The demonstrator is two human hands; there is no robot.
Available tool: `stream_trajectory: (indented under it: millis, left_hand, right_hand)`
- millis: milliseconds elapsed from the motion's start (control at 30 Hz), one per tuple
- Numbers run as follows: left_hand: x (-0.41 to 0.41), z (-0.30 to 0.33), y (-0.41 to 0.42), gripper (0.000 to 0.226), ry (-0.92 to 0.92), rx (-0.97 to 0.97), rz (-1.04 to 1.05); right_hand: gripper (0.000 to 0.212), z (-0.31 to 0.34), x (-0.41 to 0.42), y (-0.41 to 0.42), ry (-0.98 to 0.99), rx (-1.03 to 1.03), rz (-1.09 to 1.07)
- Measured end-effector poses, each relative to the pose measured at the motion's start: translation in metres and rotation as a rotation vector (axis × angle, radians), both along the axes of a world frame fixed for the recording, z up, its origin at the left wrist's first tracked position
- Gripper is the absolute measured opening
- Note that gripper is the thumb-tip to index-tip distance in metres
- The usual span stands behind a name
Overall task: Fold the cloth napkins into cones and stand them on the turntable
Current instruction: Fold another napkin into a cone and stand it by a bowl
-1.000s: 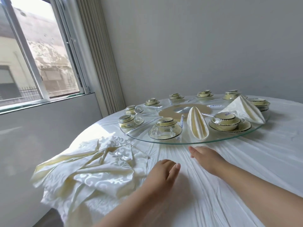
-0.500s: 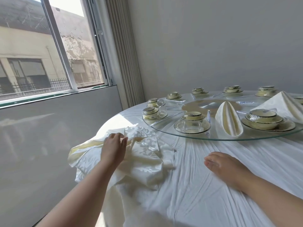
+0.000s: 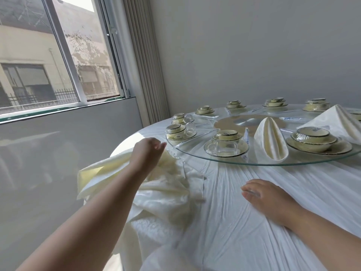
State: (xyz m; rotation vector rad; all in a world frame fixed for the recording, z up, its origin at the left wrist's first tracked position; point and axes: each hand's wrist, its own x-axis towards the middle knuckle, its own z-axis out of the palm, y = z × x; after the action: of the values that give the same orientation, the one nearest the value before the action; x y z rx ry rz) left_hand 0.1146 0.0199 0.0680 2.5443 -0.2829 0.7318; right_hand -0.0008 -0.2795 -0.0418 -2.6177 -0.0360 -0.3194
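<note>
Fingers (image 3: 159,146) of left hand (image 3: 146,151) over napkin pile (image 3: 166,184) (grip unclear); right hand (image 3: 267,198) flat.

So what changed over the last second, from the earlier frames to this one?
The left hand left the bare tablecloth and reached leftward onto the pile of napkins, now at its far edge; whether it has a grip is unclear. The right hand stayed flat on the cloth. Both folded napkins on the turntable are unchanged.

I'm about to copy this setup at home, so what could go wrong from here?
The left hand reaches over the napkin pile, which overhangs the table edge; a tug could drag napkins off. It is also close to the glass turntable rim, so a bump might spin it and topple the cone.
</note>
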Motion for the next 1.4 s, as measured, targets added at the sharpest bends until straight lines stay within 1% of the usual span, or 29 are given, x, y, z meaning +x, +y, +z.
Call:
stream_trajectory:
  millis: [67,100,133,200,267,300,367,433,467,500,533,567,600,633,667,700,733,800,833,867,900,967,1067,1133,1200,1233,1300,1367,1400]
  left_hand:
    - [-0.024,0.009,-0.026,0.033,-0.033,0.070,-0.122]
    - [-0.037,0.012,-0.039,0.023,-0.037,0.082,-0.175]
    - [-0.050,0.014,-0.051,0.014,-0.033,0.068,-0.234]
    - [-0.083,0.014,-0.076,0.008,0.008,-0.029,-0.361]
    - [-0.114,0.010,-0.101,0.012,0.098,-0.179,-0.473]
    - [-0.125,0.006,-0.113,0.015,0.146,-0.258,-0.534]
    - [-0.146,-0.008,-0.134,0.017,0.266,-0.400,-0.690]
    - [-0.165,-0.019,-0.151,0.014,0.457,-0.530,-0.890]
    - [-0.173,-0.022,-0.156,0.012,0.555,-0.566,-0.973]
    - [-0.180,-0.023,-0.159,0.011,0.619,-0.576,-1.018]
    - [-0.182,-0.024,-0.157,0.012,0.639,-0.565,-1.017]
    - [-0.180,-0.024,-0.154,0.014,0.602,-0.524,-0.968]
    - [-0.174,-0.026,-0.147,0.016,0.513,-0.436,-0.872]
    - [-0.165,-0.028,-0.138,0.020,0.390,-0.302,-0.746]
    - [-0.154,-0.031,-0.128,0.022,0.271,-0.141,-0.614]
    - [-0.144,-0.036,-0.117,0.025,0.209,-0.001,-0.506]
    - [-0.134,-0.042,-0.106,0.028,0.219,0.101,-0.428]
    - [-0.122,-0.057,-0.092,0.037,0.337,0.224,-0.341]
    - [-0.119,-0.064,-0.088,0.041,0.383,0.265,-0.320]
    - [-0.118,-0.070,-0.086,0.043,0.413,0.296,-0.308]
    - [-0.117,-0.074,-0.085,0.045,0.425,0.315,-0.301]
    - [-0.112,-0.078,-0.081,0.046,0.433,0.341,-0.278]
    - [-0.103,-0.080,-0.076,0.042,0.434,0.406,-0.278]
    - [-0.101,-0.078,-0.076,0.040,0.443,0.411,-0.303]
    - [-0.102,-0.069,-0.078,0.040,0.437,0.448,-0.303]
    - [-0.103,-0.062,-0.078,0.041,0.408,0.510,-0.308]
    - [-0.099,-0.053,-0.078,0.033,0.350,0.609,-0.333]
    - [-0.093,-0.046,-0.084,0.034,0.356,0.540,-0.393]
    - [-0.090,-0.043,-0.091,0.038,0.358,0.481,-0.436]
  right_hand:
    - [0.024,0.002,-0.003,0.000,0.031,0.083,-0.006]
    - [0.023,0.003,-0.004,0.000,0.043,0.174,-0.023]
    - [0.024,0.005,-0.005,-0.001,0.047,0.281,-0.050]
    - [0.030,0.013,-0.008,-0.004,0.000,0.474,-0.114]
    - [0.037,0.028,-0.013,-0.006,-0.059,0.684,-0.159]
    - [0.041,0.038,-0.017,-0.007,-0.053,0.811,-0.165]
    - [0.051,0.057,-0.024,-0.010,0.038,1.043,-0.142]
    - [0.060,0.069,-0.031,-0.016,0.162,1.145,-0.124]
    - [0.065,0.072,-0.034,-0.019,0.216,1.153,-0.121]
    - [0.069,0.071,-0.037,-0.023,0.257,1.122,-0.126]
    - [0.071,0.070,-0.042,-0.025,0.299,1.066,-0.145]
    - [0.070,0.067,-0.046,-0.027,0.338,0.993,-0.171]
    - [0.066,0.063,-0.051,-0.029,0.367,0.921,-0.204]
    - [0.060,0.059,-0.055,-0.031,0.388,0.861,-0.235]
    - [0.059,0.055,-0.058,-0.032,0.407,0.804,-0.248]
    - [0.064,0.052,-0.058,-0.033,0.417,0.725,-0.252]
    - [0.066,0.050,-0.056,-0.032,0.421,0.611,-0.255]
    - [0.055,0.052,-0.055,-0.023,0.375,0.357,-0.261]
    - [0.046,0.052,-0.053,-0.018,0.350,0.260,-0.272]
    - [0.045,0.052,-0.050,-0.013,0.322,0.215,-0.278]
    - [0.042,0.052,-0.048,-0.011,0.301,0.211,-0.286]
    - [0.032,0.050,-0.044,-0.011,0.236,0.303,-0.318]
    - [0.037,0.047,-0.045,-0.027,0.128,0.511,-0.431]
    - [0.033,0.047,-0.048,-0.046,0.039,0.555,-0.523]
    - [0.041,0.047,-0.052,-0.075,-0.048,0.567,-0.646]
    - [0.041,0.048,-0.056,-0.090,-0.052,0.524,-0.716]
    - [0.036,0.051,-0.065,-0.116,-0.013,0.365,-0.845]
    - [0.033,0.056,-0.075,-0.127,-0.008,0.139,-0.945]
    - [0.032,0.057,-0.077,-0.127,-0.075,0.025,-0.968]
